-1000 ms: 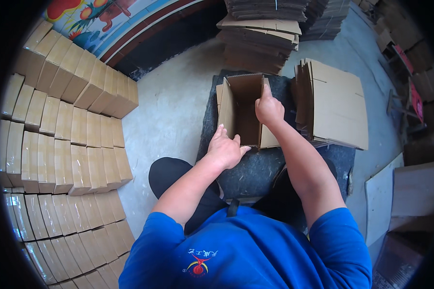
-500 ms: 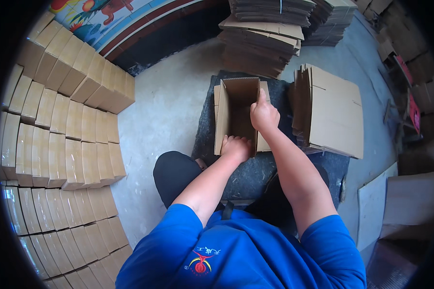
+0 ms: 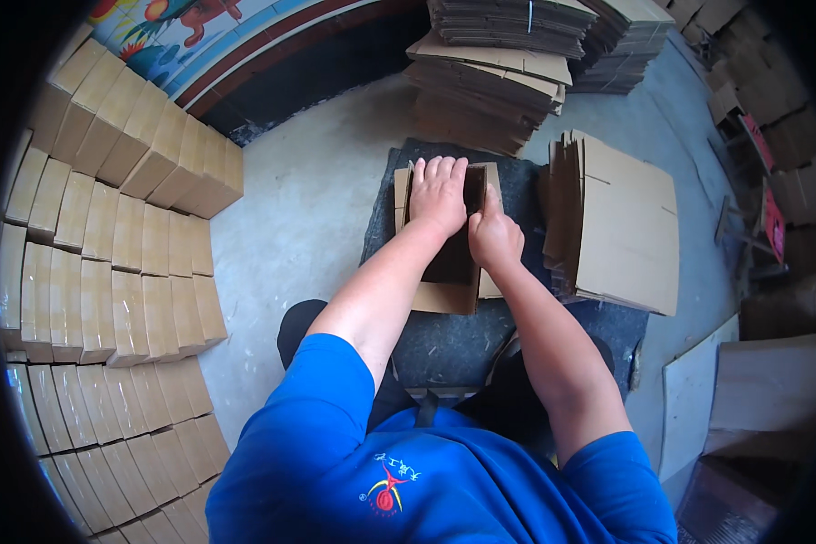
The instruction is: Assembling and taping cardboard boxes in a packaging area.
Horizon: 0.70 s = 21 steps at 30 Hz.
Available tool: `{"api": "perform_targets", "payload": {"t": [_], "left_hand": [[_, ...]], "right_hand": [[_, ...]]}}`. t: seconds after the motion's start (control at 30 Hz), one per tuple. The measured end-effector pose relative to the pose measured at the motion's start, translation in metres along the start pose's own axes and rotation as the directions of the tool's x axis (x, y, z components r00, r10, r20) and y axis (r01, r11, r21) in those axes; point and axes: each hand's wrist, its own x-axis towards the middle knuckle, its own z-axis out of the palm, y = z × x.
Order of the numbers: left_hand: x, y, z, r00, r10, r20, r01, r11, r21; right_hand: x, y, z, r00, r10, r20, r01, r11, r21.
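An open cardboard box stands in front of me, its inside dark between the walls. My left hand lies with its fingers stretched out over the far end of the box, palm down on the cardboard. At the right wall, my right hand is closed on the edge, one finger pointing away along it. The far end flap is mostly covered by the left hand. At the near end a folded flap shows. The box sits on a dark mat-like surface between my knees.
Flat folded cartons lean in a stack right of the box. Taller stacks of flat cardboard stand beyond it. Rows of closed boxes are piled along the left. Sheets of board lean at the right.
My left hand has moved from the near end of the box to its far end, onto the flap that stood up there. My right hand stays at the right wall.
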Motion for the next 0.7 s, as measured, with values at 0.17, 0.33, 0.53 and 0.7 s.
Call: {"api": "perform_targets", "payload": {"t": [0.17, 0.33, 0.53, 0.7], "left_hand": [[-0.04, 0.009, 0.038, 0.994, -0.08, 0.068, 0.076, 0.995, 0.062], [-0.044, -0.004, 0.051, 0.933, -0.096, 0.345, 0.046, 0.987, 0.151], [-0.007, 0.003, -0.057, 0.831, -0.012, 0.556, 0.077, 0.993, -0.093], [-0.046, -0.057, -0.032, 0.968, -0.252, 0.003, 0.221, 0.841, -0.494]], "right_hand": [[-0.004, -0.001, -0.002, 1.0, -0.016, -0.014, 0.016, 1.0, -0.011], [-0.001, -0.016, 0.002, 0.998, -0.054, -0.038, 0.053, 0.999, -0.008], [-0.003, 0.004, -0.005, 0.998, -0.014, -0.059, 0.015, 1.0, 0.017], [-0.003, 0.0, 0.01, 0.985, -0.08, -0.155, 0.084, 0.996, 0.017]]}}
